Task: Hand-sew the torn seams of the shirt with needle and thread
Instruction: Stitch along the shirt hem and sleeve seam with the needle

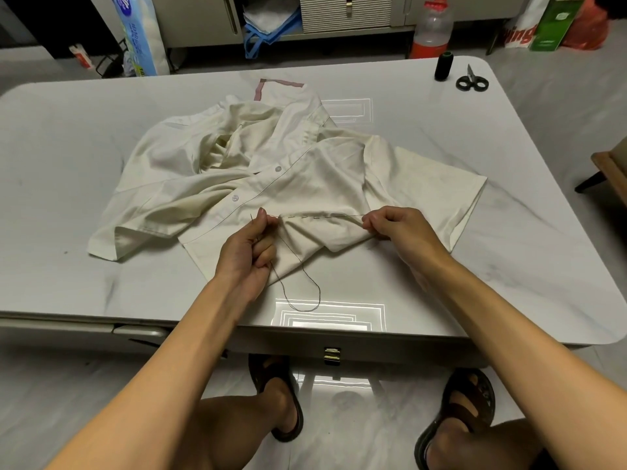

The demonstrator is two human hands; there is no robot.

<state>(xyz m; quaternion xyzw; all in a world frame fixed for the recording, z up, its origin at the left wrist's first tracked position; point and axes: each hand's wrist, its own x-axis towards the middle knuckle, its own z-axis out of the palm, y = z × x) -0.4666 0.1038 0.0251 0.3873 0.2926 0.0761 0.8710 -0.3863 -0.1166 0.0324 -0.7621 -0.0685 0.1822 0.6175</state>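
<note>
A cream short-sleeved shirt (278, 164) lies crumpled on the grey table (68, 157). A line of dark running stitches (312, 217) crosses a fold of it near the front. My left hand (252, 247) pinches the left end of that fold, and the needle (252, 219) sticks up beside its thumb. My right hand (393, 223) pinches the right end of the stitched fold, pulling it taut. Dark thread (298, 286) hangs from my left hand in a loop over the table's front edge.
A black thread spool (443, 66) and black-handled scissors (472, 80) sit at the table's far right corner. Beyond the table stand a plastic bottle (432, 28), bags and a cabinet. A chair edge (607, 171) shows at the right. My sandalled feet are under the table.
</note>
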